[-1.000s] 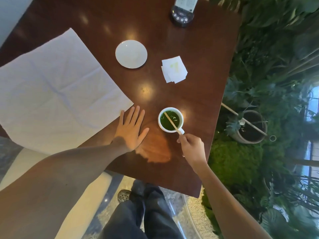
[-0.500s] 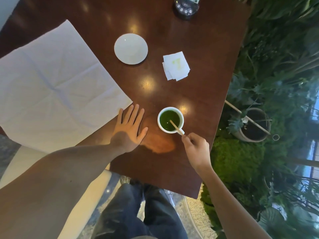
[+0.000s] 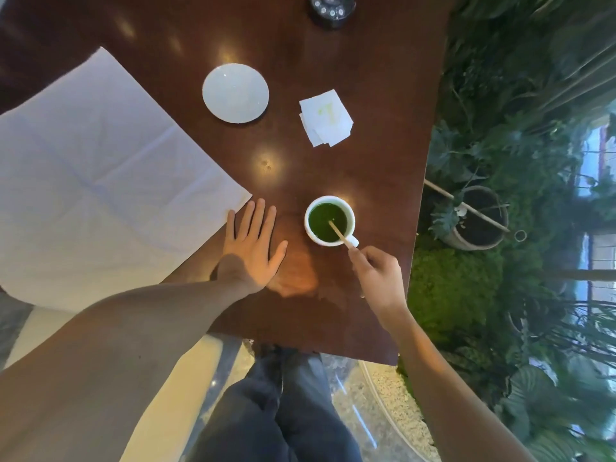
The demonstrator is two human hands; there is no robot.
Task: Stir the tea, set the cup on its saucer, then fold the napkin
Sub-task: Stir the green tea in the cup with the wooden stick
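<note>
A white cup (image 3: 314, 232) full of green tea stands on the dark wooden table (image 3: 383, 181), near its right edge. My right hand (image 3: 378, 280) pinches a wooden stir stick (image 3: 338, 233) whose tip dips into the tea. To the cup's left, my left hand (image 3: 251, 250) lies flat on the table with fingers spread, holding nothing. A white saucer (image 3: 235, 93) sits bare farther back. A large white napkin (image 3: 100, 181) lies unfolded on the left, its corner close to my left fingertips.
A small stack of folded white tissues (image 3: 326, 117), stained green, lies right of the saucer. A dark round device (image 3: 331, 10) sits at the far edge. Plants and a pot (image 3: 480, 218) are below the table's right side. My legs show beneath the near edge.
The stick's tip has swept from the cup's far left toward its centre as my right hand shifted slightly. My left hand stays flat on the table.
</note>
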